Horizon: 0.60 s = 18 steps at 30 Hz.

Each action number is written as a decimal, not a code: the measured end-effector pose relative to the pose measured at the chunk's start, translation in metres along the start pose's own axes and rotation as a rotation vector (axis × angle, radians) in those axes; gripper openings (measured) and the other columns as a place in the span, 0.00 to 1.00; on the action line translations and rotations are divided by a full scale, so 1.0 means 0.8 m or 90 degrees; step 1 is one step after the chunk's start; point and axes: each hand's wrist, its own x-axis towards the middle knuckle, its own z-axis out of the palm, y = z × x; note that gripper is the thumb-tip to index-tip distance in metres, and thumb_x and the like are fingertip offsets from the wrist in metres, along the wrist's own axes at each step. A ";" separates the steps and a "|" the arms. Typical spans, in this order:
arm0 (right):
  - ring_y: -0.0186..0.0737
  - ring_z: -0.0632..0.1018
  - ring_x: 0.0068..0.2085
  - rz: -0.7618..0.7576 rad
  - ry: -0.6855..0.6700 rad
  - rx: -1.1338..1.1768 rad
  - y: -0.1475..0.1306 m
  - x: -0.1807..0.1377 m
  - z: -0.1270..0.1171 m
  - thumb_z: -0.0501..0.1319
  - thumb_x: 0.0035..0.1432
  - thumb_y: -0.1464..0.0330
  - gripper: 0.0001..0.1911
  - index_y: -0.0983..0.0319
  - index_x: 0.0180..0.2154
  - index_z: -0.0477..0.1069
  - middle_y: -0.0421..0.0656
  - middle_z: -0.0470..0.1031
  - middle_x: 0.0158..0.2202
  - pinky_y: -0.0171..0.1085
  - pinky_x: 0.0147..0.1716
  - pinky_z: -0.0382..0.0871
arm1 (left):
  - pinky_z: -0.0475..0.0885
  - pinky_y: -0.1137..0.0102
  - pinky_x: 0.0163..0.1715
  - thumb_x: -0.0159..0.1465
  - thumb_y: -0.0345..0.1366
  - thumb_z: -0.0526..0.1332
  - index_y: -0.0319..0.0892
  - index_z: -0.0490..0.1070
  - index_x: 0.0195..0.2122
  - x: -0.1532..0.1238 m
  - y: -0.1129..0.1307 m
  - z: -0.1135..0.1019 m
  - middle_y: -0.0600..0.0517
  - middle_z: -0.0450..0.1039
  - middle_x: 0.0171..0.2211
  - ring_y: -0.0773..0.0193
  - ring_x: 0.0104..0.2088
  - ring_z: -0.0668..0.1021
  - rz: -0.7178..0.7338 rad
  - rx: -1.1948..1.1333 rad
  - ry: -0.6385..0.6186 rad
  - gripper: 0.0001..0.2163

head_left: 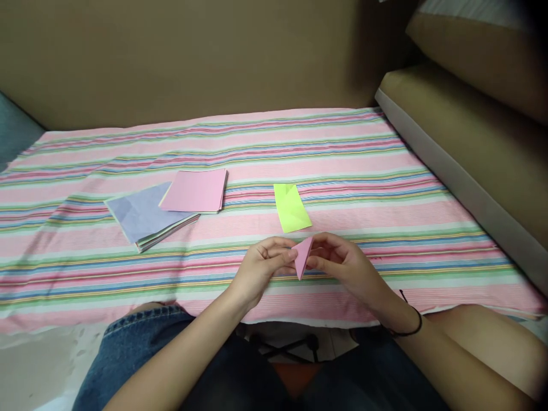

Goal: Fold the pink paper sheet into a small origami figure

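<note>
Purple paper stack (148,211): lies well to the left of the left hand and somewhat beyond it, its lower sheets fanning out at the near edge; best left there, out of the way of the fingers.
Pink paper stack (194,191): beyond the left hand and to its left, one corner overlapping the purple stack.
Left hand (261,265): clamped on the folded pink paper, thumb on the face towards the wearer, fingers behind. A firm, flat pinch like this should keep the layers from sliding.
Yellow-green paper (293,210): lies just beyond both hands, near the gap between them, with crease marks on it.
Folded pink paper (302,257): held between the two hands, above the striped cloth (231,308), a narrow point towards the wearer. Small, layered paper probably resists bending, so edges are best matched before pressing.
Right hand (342,257): thumb and fingertips at the paper's right edge; I cannot tell whether they pinch it or only touch. Light fingertip pressure along the edge would likely give a crisper crease than squeezing one spot.
Support: the cloth below both hands looks soft and rippled, so creasing between thumb and finger seems surer than pressing down on it.
</note>
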 end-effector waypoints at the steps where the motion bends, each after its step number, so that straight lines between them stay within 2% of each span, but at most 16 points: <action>1: 0.38 0.79 0.39 -0.003 0.000 -0.005 0.001 0.000 0.000 0.66 0.52 0.67 0.10 0.58 0.39 0.72 0.40 0.78 0.36 0.38 0.39 0.75 | 0.74 0.73 0.32 0.53 0.35 0.69 0.38 0.75 0.36 0.000 -0.001 0.001 0.52 0.77 0.27 0.69 0.26 0.78 0.009 0.006 0.005 0.11; 7: 0.37 0.78 0.41 -0.009 -0.008 -0.026 0.002 0.002 -0.001 0.63 0.55 0.68 0.11 0.57 0.42 0.72 0.40 0.78 0.40 0.36 0.42 0.74 | 0.76 0.71 0.34 0.51 0.38 0.69 0.38 0.77 0.36 0.001 -0.003 0.002 0.49 0.79 0.33 0.68 0.28 0.78 0.045 0.051 0.051 0.12; 11: 0.37 0.78 0.41 -0.027 0.005 -0.054 0.003 0.001 -0.002 0.61 0.57 0.68 0.10 0.57 0.42 0.72 0.40 0.78 0.40 0.36 0.42 0.73 | 0.76 0.72 0.32 0.52 0.36 0.69 0.38 0.78 0.35 0.003 -0.001 0.000 0.49 0.79 0.30 0.68 0.26 0.78 0.055 0.058 0.069 0.11; 15: 0.39 0.79 0.37 -0.059 0.060 -0.159 0.007 -0.002 0.003 0.60 0.55 0.70 0.09 0.58 0.40 0.73 0.41 0.78 0.36 0.36 0.34 0.75 | 0.75 0.73 0.31 0.51 0.34 0.69 0.38 0.79 0.32 0.001 0.001 0.005 0.51 0.78 0.25 0.67 0.26 0.78 0.085 0.106 0.073 0.08; 18: 0.39 0.79 0.31 -0.095 0.134 -0.281 0.008 -0.007 0.009 0.59 0.52 0.73 0.10 0.58 0.38 0.73 0.40 0.77 0.31 0.35 0.28 0.74 | 0.75 0.72 0.32 0.53 0.34 0.68 0.38 0.79 0.33 -0.003 -0.003 0.014 0.50 0.78 0.26 0.65 0.28 0.79 0.133 0.179 0.088 0.07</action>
